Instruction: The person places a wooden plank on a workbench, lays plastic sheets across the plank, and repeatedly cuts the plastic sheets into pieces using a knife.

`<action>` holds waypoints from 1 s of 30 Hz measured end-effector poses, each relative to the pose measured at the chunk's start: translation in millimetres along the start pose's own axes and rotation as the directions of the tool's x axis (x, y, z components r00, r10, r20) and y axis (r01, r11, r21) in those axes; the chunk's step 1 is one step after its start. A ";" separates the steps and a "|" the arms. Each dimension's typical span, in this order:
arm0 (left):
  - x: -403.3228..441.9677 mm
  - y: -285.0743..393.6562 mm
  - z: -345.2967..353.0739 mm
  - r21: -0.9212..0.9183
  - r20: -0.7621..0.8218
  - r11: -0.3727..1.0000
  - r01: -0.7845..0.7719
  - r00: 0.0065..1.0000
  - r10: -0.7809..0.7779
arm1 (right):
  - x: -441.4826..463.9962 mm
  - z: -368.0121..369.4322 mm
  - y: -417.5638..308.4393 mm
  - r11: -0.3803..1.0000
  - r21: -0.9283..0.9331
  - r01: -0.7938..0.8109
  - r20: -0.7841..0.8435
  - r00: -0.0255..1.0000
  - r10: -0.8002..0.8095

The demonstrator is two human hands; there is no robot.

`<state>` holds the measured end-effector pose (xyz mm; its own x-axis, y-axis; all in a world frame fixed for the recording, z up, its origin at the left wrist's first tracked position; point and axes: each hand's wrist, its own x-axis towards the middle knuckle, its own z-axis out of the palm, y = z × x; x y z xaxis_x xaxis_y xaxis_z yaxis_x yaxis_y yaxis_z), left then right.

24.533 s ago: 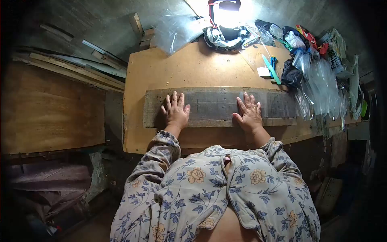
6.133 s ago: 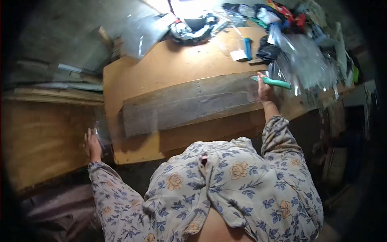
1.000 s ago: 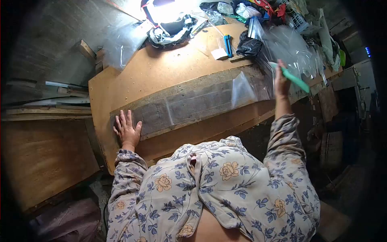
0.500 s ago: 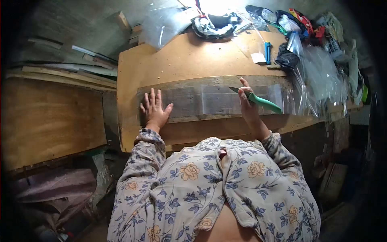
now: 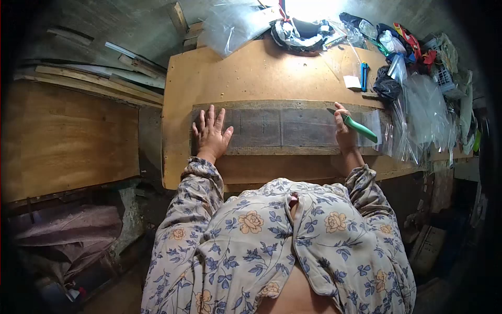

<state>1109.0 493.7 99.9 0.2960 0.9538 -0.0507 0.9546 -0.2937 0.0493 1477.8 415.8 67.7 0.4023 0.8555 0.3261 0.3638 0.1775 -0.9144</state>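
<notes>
My left hand (image 5: pixel 213 135) lies flat with fingers spread on the left end of a clear plastic sheet (image 5: pixel 256 127). The sheet is stretched over a long, worn wooden board (image 5: pixel 308 150). Toward the board's right end, my right hand (image 5: pixel 345 133) grips a knife (image 5: pixel 361 129) with a green handle. Its short dark blade points up and to the left. Just right of that hand, the edges of more clear plastic (image 5: pixel 372 128) show on the board.
The board rests on a wooden table (image 5: pixel 251 73). Clear plastic bags (image 5: pixel 426 112) hang over the right side. At the back are a blue box cutter (image 5: pixel 364 76), a white card (image 5: pixel 352 82) and a black bag (image 5: pixel 387 83). Wooden planks (image 5: pixel 99 86) lean at the left.
My right hand, with the knife, has slid right along the board toward its right end. The left hand stays pressed on the plastic. The whole view has shifted slightly.
</notes>
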 end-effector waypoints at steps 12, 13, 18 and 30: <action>3.0 -5.6 -2.2 0.021 0.025 1.000 -0.014 1.000 0.014 | -5.6 4.8 -1.0 0.999 -0.046 0.027 -0.028 0.999 -0.028; 2.9 -5.3 -2.8 0.017 0.021 1.000 -0.015 1.000 0.014 | -5.6 3.6 -2.0 0.997 -0.068 0.027 -0.034 0.999 -0.029; 2.5 -2.8 -0.6 -0.007 -0.002 1.000 -0.017 1.000 0.017 | -3.7 -2.6 0.4 0.991 -0.129 0.040 -0.077 0.996 -0.051; 3.8 -1.7 -2.9 0.024 0.037 1.000 -0.013 0.999 0.012 | -5.8 -2.3 -6.1 0.988 -0.146 0.052 -0.060 0.996 -0.061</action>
<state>1108.5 498.0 102.5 0.3088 0.9472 -0.0869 0.9511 -0.3077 0.0255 1475.2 408.7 71.9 0.4289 0.8123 0.3953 0.5030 0.1487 -0.8514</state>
